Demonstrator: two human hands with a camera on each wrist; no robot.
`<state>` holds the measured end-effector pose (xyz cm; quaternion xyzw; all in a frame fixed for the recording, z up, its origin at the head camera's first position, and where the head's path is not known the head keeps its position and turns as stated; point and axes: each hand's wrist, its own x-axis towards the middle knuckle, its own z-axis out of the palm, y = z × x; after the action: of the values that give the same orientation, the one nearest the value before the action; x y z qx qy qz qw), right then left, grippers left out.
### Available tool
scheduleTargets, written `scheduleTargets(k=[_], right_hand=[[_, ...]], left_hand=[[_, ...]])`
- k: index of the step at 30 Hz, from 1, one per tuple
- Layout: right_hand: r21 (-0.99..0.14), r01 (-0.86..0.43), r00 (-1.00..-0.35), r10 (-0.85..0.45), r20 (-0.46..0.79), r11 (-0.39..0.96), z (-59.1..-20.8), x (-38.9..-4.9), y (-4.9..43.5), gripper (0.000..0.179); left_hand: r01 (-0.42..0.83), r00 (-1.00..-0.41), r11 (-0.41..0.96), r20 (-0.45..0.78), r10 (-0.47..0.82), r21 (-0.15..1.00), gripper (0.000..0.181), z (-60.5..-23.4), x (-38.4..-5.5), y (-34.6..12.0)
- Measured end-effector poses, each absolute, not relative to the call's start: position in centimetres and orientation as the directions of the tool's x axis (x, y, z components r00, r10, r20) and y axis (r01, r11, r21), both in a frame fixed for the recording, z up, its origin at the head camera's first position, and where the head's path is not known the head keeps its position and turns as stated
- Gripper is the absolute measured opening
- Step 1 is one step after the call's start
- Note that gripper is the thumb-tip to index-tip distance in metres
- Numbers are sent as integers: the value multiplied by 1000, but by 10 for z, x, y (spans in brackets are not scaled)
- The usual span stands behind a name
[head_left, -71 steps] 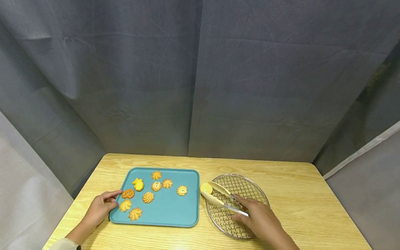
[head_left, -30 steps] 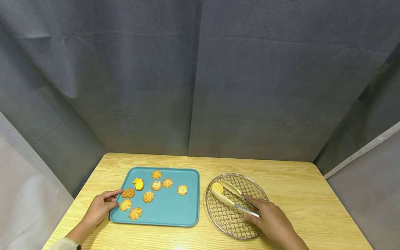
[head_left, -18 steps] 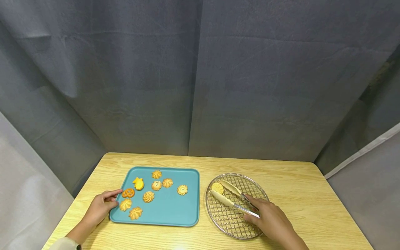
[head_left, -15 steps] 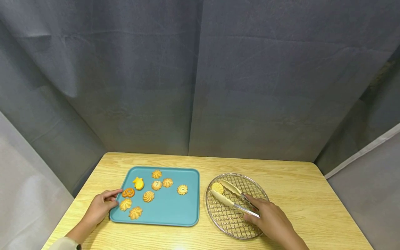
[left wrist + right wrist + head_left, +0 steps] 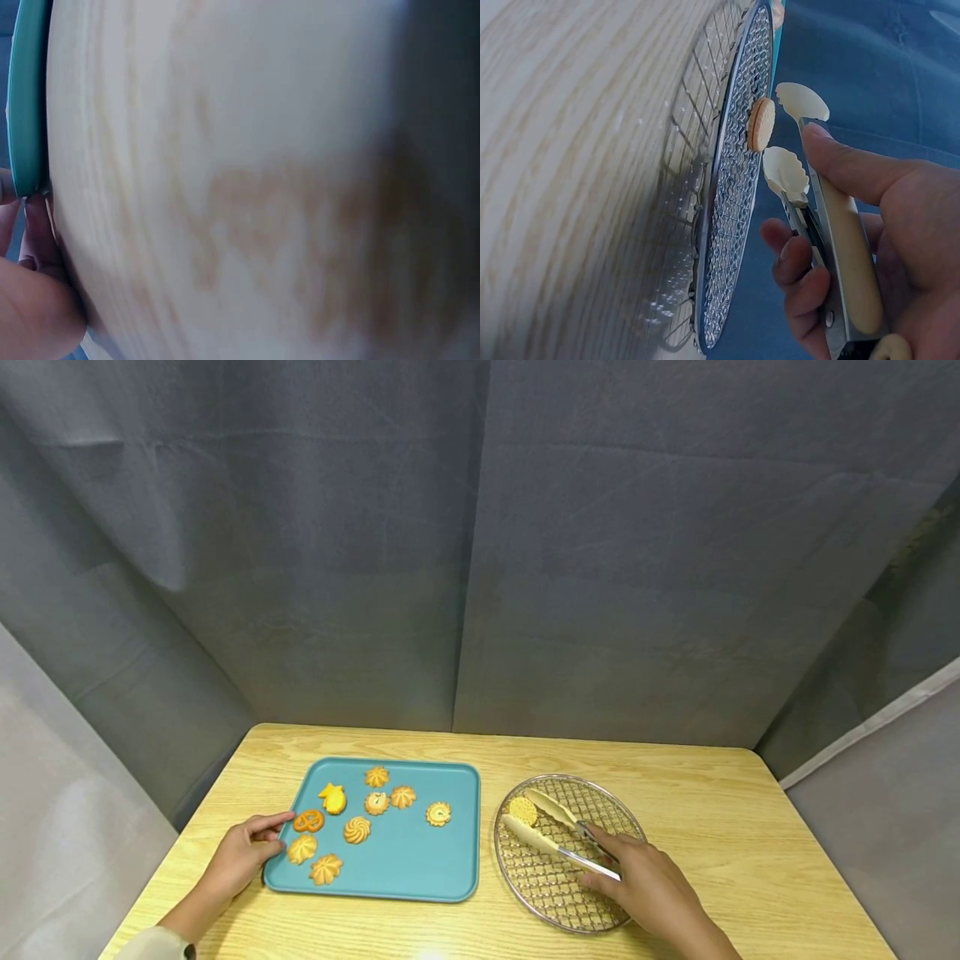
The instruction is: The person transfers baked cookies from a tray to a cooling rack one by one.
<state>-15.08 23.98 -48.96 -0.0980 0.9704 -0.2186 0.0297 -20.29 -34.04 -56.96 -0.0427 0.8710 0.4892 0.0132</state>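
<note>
My left hand (image 5: 234, 858) pinches the left edge of a teal rectangular tray (image 5: 405, 877); in the left wrist view, fingers (image 5: 39, 236) meet the tray's rim from above and below. Several cookies lie on the tray, among them a pretzel-shaped cookie (image 5: 308, 821), a bright yellow cookie (image 5: 333, 798) and a swirl cookie (image 5: 357, 830). My right hand (image 5: 643, 878) holds tongs (image 5: 587, 863) with cream scalloped tips over a round wire rack (image 5: 555, 893). A round pale-yellow cookie (image 5: 762, 124) lies flat near the rack's left rim, between the parted tips and apart from them in the right wrist view.
The tray and rack stand side by side on a light wood table (image 5: 720, 827), a narrow gap between them. Short wire legs (image 5: 686, 124) raise the rack off the wood. Grey curtains (image 5: 360, 568) hang behind the table and at both sides.
The tongs have carried the round cookie rightward from beside the tray onto the rack, and their tips have just spread wider, letting it go. The left hand and tray have stayed put.
</note>
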Motion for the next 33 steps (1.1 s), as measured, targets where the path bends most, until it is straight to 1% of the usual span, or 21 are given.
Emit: scheduleTargets(k=[14, 21, 26, 33], right_hand=[[-429, -178, -979, -205, -16, 885, -486, -150, 238, 74], [-452, -171, -978, -207, -30, 875, -484, -153, 236, 77], [-438, -185, -978, -207, -3, 880, -484, -153, 232, 76], [-448, -203, -976, -218, 17, 871, -485, -154, 226, 74]], left_hand=[[-89, -996, 504, -71, -53, 859, 50, -570, -203, -341], [-82, -996, 505, -63, -55, 859, 49, -570, -203, -340], [-83, -996, 499, -62, -59, 863, 49, -567, -202, -339], [-81, -997, 493, -61, -56, 866, 49, -567, -201, -338]])
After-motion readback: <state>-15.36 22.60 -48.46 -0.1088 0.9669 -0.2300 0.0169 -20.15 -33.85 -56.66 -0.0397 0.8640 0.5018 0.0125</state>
